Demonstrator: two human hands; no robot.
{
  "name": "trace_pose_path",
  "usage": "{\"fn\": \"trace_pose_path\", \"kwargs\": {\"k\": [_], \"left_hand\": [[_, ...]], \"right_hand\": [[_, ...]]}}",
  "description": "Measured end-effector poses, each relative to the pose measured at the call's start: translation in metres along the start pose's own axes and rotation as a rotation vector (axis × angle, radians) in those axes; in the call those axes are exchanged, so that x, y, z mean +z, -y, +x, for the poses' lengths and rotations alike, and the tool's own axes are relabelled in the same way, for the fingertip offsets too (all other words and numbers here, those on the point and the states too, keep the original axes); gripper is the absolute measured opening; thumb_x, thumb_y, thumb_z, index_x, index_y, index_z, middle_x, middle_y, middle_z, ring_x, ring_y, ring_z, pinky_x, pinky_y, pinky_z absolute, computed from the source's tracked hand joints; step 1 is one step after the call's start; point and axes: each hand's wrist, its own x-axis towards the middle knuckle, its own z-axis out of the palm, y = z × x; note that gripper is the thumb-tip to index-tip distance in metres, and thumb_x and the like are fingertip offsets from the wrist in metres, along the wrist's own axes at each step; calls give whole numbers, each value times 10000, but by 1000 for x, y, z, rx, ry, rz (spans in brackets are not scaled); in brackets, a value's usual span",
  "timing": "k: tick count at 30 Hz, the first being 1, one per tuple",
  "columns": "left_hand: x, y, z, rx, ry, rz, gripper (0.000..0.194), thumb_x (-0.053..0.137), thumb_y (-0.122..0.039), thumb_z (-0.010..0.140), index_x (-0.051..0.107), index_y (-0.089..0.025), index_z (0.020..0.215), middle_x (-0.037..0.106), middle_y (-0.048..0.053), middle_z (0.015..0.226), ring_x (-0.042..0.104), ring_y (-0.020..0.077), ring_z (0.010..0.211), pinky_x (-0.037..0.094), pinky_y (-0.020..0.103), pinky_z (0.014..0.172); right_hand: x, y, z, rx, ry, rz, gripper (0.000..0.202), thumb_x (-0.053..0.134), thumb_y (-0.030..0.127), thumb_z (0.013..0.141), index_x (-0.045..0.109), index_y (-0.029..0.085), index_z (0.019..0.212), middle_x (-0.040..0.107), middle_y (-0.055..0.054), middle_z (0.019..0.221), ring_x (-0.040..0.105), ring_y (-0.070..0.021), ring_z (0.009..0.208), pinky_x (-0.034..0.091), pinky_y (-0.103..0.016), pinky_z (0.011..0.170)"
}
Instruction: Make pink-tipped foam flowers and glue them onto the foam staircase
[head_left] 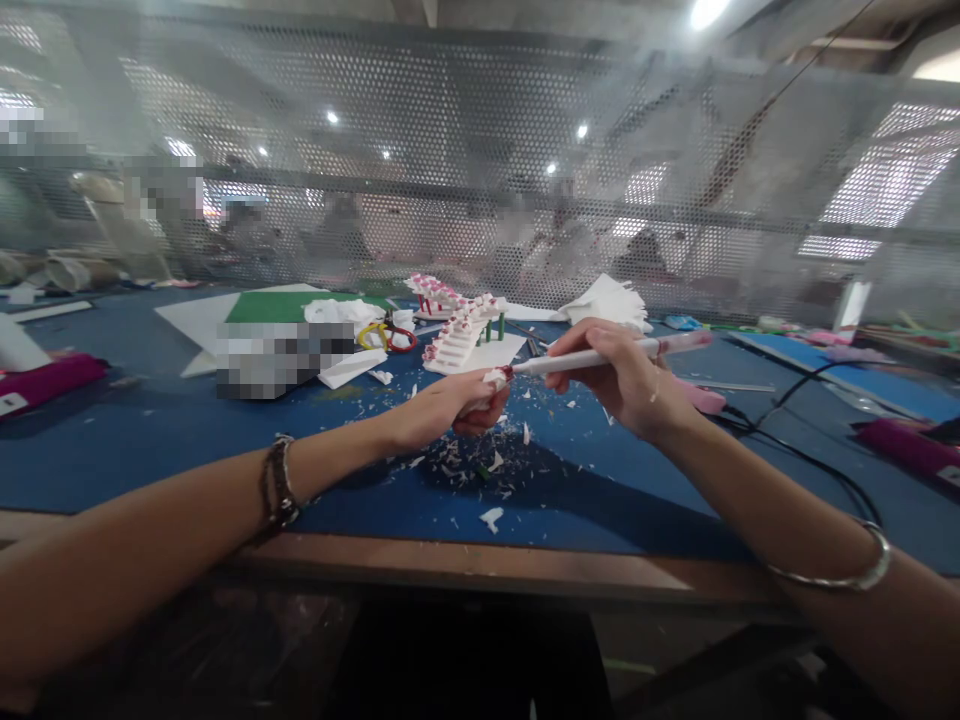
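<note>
My left hand (442, 408) is closed around a small white piece (493, 378) with dark red colour on its edge; most of the piece is hidden by the fingers. In my right hand (626, 375) lies a white marker pen (551, 363), pinched between thumb and fingers, its rear end reddish. The pen's tip points left and meets the red edge of the piece. Just behind the hands stands a white model staircase (459, 342) with red-tinted parts and green posts.
White scraps (491, 518) litter the blue table (352, 480). Scissors (388, 336) with red and yellow handles lie behind on the left, near a green sheet (277, 306). White paper (607, 300) stands at the back. A black cable (817, 455) runs along the right. A perforated metal screen (465, 130) closes the far side.
</note>
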Motion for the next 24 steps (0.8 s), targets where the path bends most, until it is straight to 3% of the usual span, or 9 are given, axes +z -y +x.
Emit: {"fn": "trace_pose_path", "kwargs": {"k": [11,15,24], "left_hand": [[0,2,-2,3,-41,52,170,283,-148,799,304,-190,635,210,-55,526,162,71,430,151,221,384],[1,2,-1,29,-78,75,142,294,-162,798,328,-187,662,217,-58,531,180,70,438,172,216,394],[0,4,-2,51,-119,143,126,325,-190,789,355,-180,667,258,-54,540,216,68,452,191,219,412]], "right_hand": [[-2,4,-1,-43,-23,-98,262,408,292,813,615,159,724,601,-6,578,574,-112,564,470,-260,558],[-1,7,-2,-47,49,-152,265,396,269,816,618,149,740,612,-15,589,578,-115,568,465,-260,556],[0,8,-3,-56,72,-213,251,397,264,817,607,144,749,614,-16,593,585,-118,574,456,-259,558]]}}
